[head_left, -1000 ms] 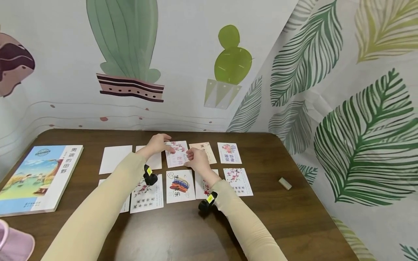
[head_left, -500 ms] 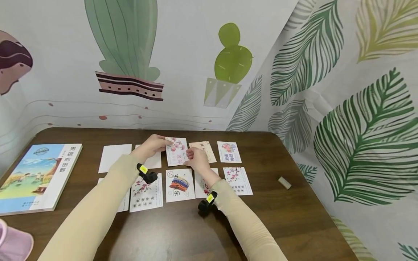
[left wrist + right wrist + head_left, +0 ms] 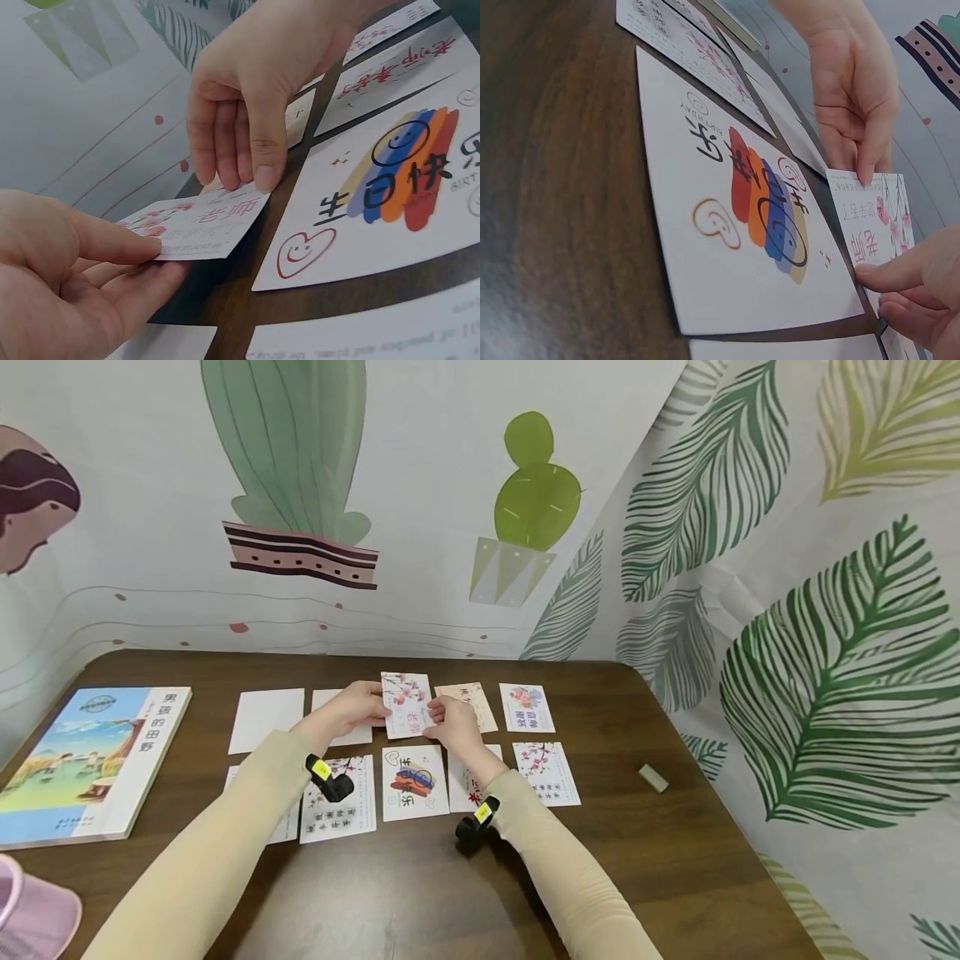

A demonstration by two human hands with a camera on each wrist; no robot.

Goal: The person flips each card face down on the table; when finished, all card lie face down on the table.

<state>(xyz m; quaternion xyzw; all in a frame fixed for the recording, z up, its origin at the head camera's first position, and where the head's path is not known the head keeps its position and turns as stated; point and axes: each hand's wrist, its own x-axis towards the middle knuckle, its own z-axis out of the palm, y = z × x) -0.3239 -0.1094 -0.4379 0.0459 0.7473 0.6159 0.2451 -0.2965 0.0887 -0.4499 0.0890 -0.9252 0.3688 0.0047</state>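
Left hand (image 3: 351,708): pinched the blossom card (image 3: 407,703) by its left edge, thumb laid on the printed face, fingers beneath. Its arm, in a beige sleeve (image 3: 217,843), reached in from the lower left, passing over the left end of the front row.

Right hand (image 3: 459,724): pinched the same card near its near right corner, thumb on the face, fingers bent down and curled close by. Its arm slanted in from the lower right, wrist over a red-lettered card (image 3: 467,781).

Hands: apart, with the card between them. Card: in the middle of the back row, tilted, its left end held off the table (image 3: 390,893); whether its right end touched wood, cannot tell.

Back row, others: a white card (image 3: 266,721) at far left, a second card (image 3: 352,737) partly behind the left hand, a cream card (image 3: 477,700) just beyond the right hand, a bouquet card (image 3: 527,707) at far right.

Front row: a rainbow card (image 3: 415,782), just nearer than the held one.

Table's left side: a book (image 3: 90,768) and a pink cup (image 3: 41,910). Right side: a small block (image 3: 653,777).
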